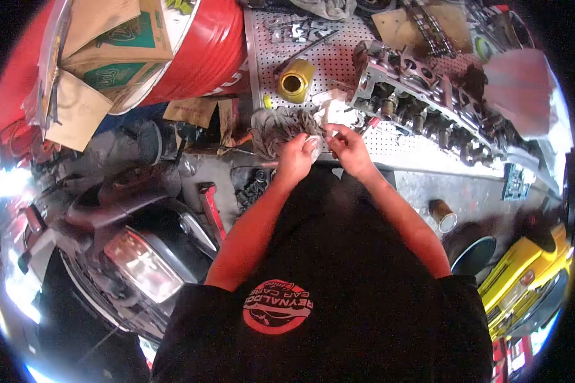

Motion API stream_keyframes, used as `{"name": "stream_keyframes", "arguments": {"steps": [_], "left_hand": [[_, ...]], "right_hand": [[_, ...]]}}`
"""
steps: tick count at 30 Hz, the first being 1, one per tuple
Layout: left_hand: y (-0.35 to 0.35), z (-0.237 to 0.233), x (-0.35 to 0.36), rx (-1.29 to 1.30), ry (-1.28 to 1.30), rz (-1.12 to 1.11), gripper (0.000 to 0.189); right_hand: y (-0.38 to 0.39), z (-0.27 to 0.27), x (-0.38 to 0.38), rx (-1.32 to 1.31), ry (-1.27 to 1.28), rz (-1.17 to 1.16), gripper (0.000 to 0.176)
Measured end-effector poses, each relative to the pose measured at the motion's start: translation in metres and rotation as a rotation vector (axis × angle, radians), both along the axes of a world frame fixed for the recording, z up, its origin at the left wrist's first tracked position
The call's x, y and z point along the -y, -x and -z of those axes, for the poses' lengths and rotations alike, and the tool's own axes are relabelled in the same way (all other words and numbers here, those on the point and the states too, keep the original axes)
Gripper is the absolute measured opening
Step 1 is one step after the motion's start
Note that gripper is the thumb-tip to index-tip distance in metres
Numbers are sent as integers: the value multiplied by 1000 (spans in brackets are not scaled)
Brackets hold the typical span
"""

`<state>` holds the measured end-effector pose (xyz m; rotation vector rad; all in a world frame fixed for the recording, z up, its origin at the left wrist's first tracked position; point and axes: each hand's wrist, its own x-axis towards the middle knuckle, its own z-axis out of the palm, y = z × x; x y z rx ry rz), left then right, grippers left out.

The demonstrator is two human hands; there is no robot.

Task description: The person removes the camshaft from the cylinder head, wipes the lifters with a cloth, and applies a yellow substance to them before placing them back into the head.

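At the bench's near edge, my left hand [296, 159] is closed around a small whitish piece [314, 146], too blurred to name. My right hand [351, 152] is close beside it, thumb and fingers pinched together; whatever they hold is too small to make out. A crumpled grey rag [281, 124] lies just beyond my left hand. White crumpled paper or cloth [338, 110] sits past my fingertips. Farther back stands a gold open-mouthed bottle [295, 82]. To the right, a metal engine cylinder head [421, 102] rests on the perforated bench top [390, 143].
A red drum [207, 51] with cardboard [76, 108] stands at left. Metal parts [300, 30] lie at the back of the bench. A tin can [443, 216] is on the floor at right, near a yellow vehicle part [524, 274]. A motorcycle [144, 262] is at lower left.
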<state>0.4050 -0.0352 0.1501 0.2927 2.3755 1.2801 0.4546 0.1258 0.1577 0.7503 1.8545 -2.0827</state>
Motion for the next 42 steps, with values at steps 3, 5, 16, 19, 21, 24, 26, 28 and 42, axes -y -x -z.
{"name": "stream_keyframes", "arguments": {"steps": [3,5,16,19,21,24,26,28,42], "left_hand": [[12,14,8,12,-21,134,20],[25,4,18,50,4,252,26],[58,-18,27,138,73,512,36],[64,-19,26,99,119,590,29],[69,-23,26,54,129,635,23],[72,-30,25,-60,140,703,19],[72,-21,29,-25,45,619,18],[70,-6,37,34,-57,406,17],[48,6,15,22,-20,-69,18]], "right_hand": [[-2,5,16,-75,-233,-66,24],[-5,9,21,-73,-298,-63,22],[6,-33,22,242,-138,-253,44],[7,-28,24,245,-155,-265,41],[6,-23,30,140,-208,-238,42],[6,-15,30,186,-170,-186,40],[6,-12,26,231,-13,-41,35],[1,-11,29,224,244,217,28],[6,-31,40,170,216,34,24]]}}
